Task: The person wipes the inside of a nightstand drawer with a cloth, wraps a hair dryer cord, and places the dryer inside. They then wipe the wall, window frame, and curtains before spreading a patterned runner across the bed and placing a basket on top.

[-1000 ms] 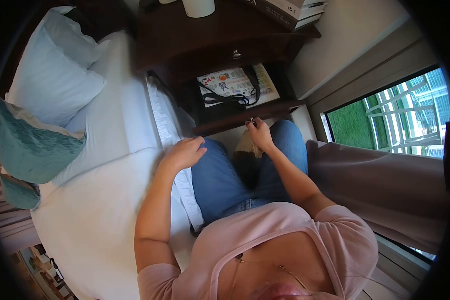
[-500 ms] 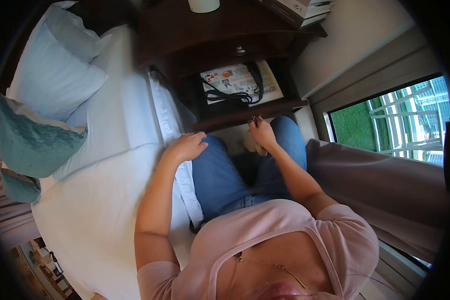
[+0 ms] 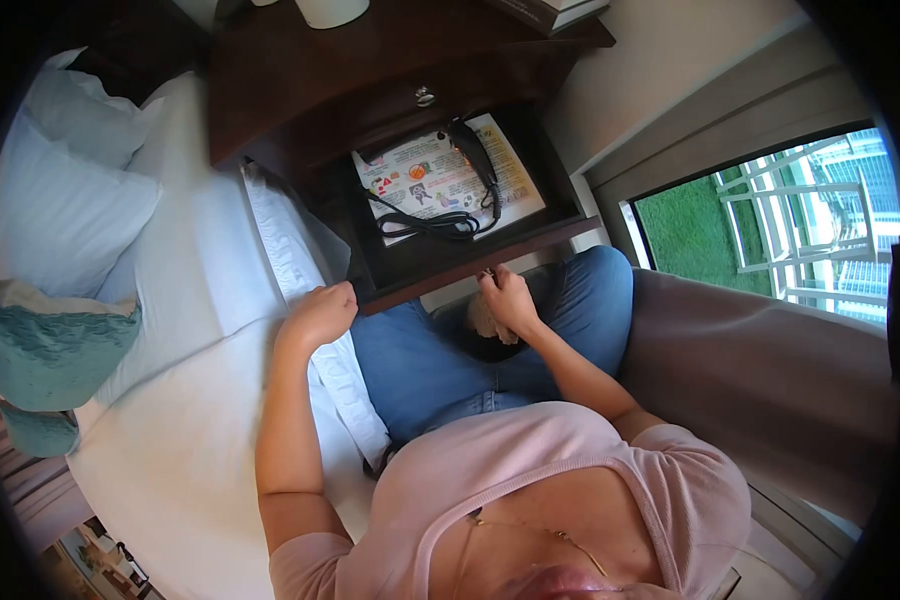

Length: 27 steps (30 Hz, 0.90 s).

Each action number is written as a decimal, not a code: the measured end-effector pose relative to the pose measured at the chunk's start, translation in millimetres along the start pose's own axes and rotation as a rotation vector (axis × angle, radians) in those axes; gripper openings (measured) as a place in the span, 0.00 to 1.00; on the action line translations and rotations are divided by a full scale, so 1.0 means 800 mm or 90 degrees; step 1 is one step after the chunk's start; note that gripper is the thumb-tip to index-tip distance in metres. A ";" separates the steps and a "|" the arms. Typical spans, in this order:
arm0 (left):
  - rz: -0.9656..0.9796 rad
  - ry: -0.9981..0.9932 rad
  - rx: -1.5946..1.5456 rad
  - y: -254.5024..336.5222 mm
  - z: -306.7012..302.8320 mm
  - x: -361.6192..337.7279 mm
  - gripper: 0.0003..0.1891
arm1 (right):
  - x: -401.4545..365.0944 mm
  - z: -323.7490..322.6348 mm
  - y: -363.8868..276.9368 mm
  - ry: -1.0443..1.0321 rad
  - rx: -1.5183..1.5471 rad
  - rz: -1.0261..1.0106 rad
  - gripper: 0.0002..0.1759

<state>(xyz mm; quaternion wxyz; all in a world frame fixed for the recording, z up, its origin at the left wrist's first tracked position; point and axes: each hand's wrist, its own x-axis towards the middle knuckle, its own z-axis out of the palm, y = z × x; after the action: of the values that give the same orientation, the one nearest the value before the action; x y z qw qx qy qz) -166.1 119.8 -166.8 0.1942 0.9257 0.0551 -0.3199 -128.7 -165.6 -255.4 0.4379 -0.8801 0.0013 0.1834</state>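
Observation:
A dark wooden drawer stands pulled out of the nightstand in front of me. Inside lie a printed sheet with coloured pictures and a coiled black cable, joined to a dark, long-shaped device. My right hand is closed at the small knob on the drawer front, and a crumpled beige cloth hangs from its palm. By the drawer's left front corner, my left hand rests at the bed's edge with curled fingers; whatever they grip is hidden.
The bed with white pillows and a teal cushion runs along the left. On the nightstand top stand a white container and books. A window and grey curtain are at right.
The drawer is out further, showing more of its inside. My right hand has come back with it. My left hand has left my thigh for the bed's edge, its fingers curling. The view has shifted.

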 end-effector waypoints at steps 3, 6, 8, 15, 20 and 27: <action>-0.009 -0.004 0.001 -0.004 0.000 0.002 0.12 | 0.003 0.005 0.002 -0.008 -0.019 0.013 0.17; -0.016 0.000 0.002 -0.004 -0.003 0.002 0.12 | 0.007 0.004 0.003 -0.023 -0.031 0.023 0.18; -0.015 -0.003 0.005 -0.004 -0.001 0.004 0.12 | 0.008 0.004 0.006 -0.032 -0.032 0.017 0.18; 0.002 0.008 -0.010 -0.002 0.004 -0.004 0.13 | 0.012 -0.001 0.007 -0.050 -0.055 -0.038 0.21; 0.014 0.035 0.008 -0.004 0.013 -0.003 0.16 | 0.048 0.022 0.022 -0.018 -0.032 -0.140 0.22; 0.011 0.037 0.010 -0.002 0.011 -0.015 0.23 | 0.070 0.024 0.000 -0.021 -0.122 -0.081 0.23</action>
<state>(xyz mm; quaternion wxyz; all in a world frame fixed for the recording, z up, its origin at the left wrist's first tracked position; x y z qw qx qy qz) -180.9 118.2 -166.5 0.1882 0.9365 0.0505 -0.2916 -82.8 -142.0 -283.5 0.3622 -0.9132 -0.0792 0.1693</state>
